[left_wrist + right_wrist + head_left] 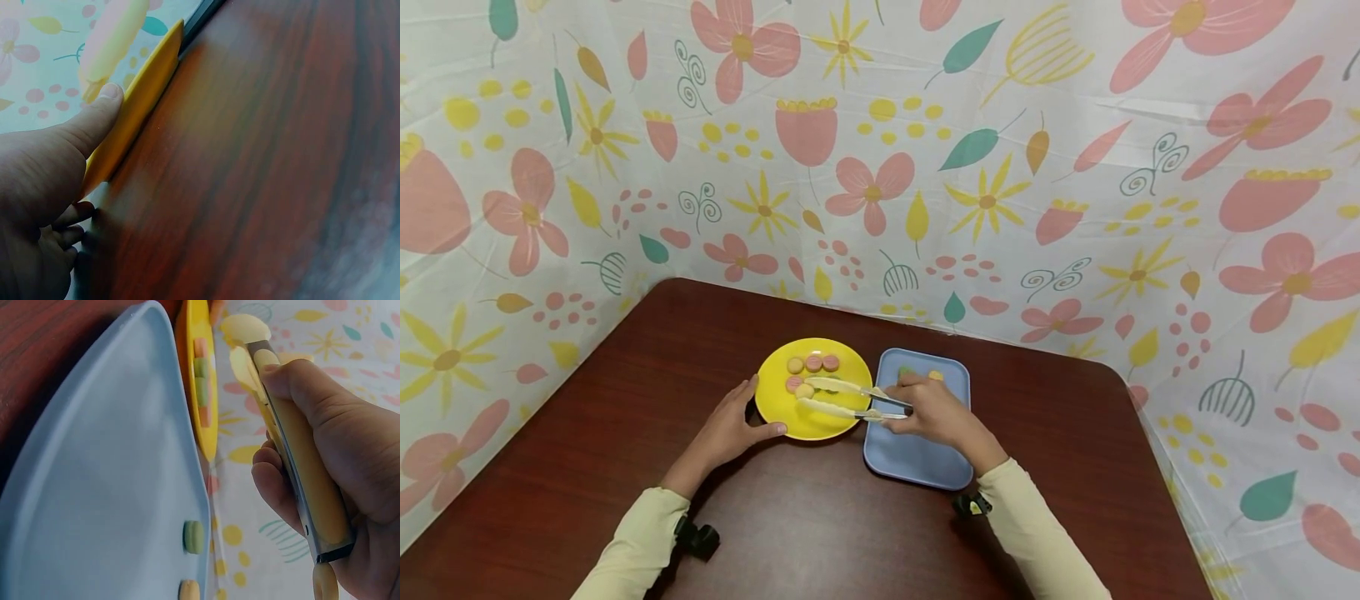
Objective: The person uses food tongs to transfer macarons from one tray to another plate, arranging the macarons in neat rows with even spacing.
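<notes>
My left hand [727, 425] holds the edge of a round yellow plate [786, 419], its thumb along the near rim and its fingers by the left side. On the plate lie several small macarons, among them pink ones [813, 363] and a yellow one [795, 365]. Tongs with pale yellow tips [838, 386] are gripped by my right hand [934, 410]. Their arms reach over the plate, with another yellow macaron [805, 391] between the tips; whether they squeeze it I cannot tell. Green pieces show on the plate [201, 392] in the right wrist view.
Right of the plate stands a blue rectangular tray [917, 462], partly under my right hand. At its far end sit a green macaron [193, 537] and a yellow one [189, 590]. The brown table [820, 525] meets a flower-patterned cloth [880, 225] behind.
</notes>
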`<state>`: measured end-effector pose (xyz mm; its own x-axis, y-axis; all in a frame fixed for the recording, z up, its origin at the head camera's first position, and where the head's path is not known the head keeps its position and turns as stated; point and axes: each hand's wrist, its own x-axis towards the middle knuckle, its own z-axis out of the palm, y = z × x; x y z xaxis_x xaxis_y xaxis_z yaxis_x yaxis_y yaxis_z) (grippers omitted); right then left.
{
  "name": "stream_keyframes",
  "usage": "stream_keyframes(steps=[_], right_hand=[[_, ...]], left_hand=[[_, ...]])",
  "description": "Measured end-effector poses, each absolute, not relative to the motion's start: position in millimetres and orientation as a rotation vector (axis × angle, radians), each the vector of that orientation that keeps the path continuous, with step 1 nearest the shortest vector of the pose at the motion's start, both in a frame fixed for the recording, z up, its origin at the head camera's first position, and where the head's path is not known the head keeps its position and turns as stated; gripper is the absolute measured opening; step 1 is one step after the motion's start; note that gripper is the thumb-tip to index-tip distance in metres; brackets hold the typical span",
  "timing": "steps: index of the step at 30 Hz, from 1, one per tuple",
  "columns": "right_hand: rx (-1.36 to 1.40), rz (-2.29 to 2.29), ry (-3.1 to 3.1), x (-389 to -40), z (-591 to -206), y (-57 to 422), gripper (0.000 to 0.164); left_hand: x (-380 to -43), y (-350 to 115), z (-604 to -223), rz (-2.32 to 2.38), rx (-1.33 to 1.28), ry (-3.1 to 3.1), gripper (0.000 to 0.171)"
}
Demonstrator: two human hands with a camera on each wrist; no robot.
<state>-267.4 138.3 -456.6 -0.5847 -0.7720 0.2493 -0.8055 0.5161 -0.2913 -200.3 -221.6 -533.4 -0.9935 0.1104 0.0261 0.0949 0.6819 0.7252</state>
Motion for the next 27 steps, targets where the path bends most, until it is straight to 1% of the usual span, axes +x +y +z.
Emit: stream_keyframes(steps=[10,20,27], right_hand=[[1.432,0.599,-2.703,-266.8,-461.1,130.0,0.045],[1.473,0.642,-2.709,-267.5,-466.3,123.7,0.038],[1.454,0.626,-2.728,-266.0,-465.5,123.1,0.043]], left_hand=[[-200.2,-221.9,-533.1,1.243,0.173,2.858,0.116],[-200.8,-222.2,-533.2,1.226,0.159,2.859,0.117],[-200.7,-222.3,-532.9,1.239,0.162,2.858,0.116]])
